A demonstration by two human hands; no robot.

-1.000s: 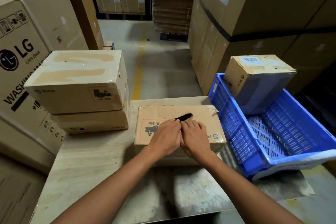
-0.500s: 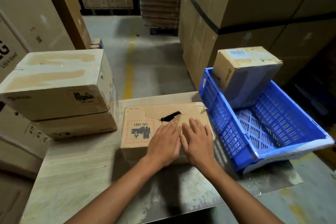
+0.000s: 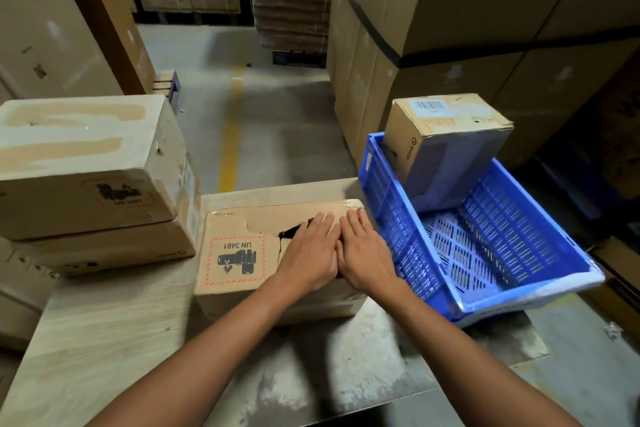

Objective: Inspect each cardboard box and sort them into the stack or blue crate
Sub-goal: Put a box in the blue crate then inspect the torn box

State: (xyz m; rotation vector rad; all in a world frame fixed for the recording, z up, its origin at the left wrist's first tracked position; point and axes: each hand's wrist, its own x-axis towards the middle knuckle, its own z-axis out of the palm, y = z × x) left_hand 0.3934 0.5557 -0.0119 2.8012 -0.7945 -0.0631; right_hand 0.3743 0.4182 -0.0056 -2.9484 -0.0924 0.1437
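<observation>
Pale wood-grain counter (image 3: 114, 340) with a worn grey patch at the near side, stack of two cardboard boxes (image 3: 114, 246) set at left, torn box (image 3: 235, 253) marked UN 3481 laid at centre, blue crate (image 3: 398, 236) placed just beside it at right

"UN 3481" on centre box (image 3: 239, 253)

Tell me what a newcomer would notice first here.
The left hand and right hand lie flat, side by side, on the torn box in the middle, at a dark rip in its top. On the right, the blue crate has a tilted box leaning in its far corner. A stack of two boxes stands on the left.
</observation>
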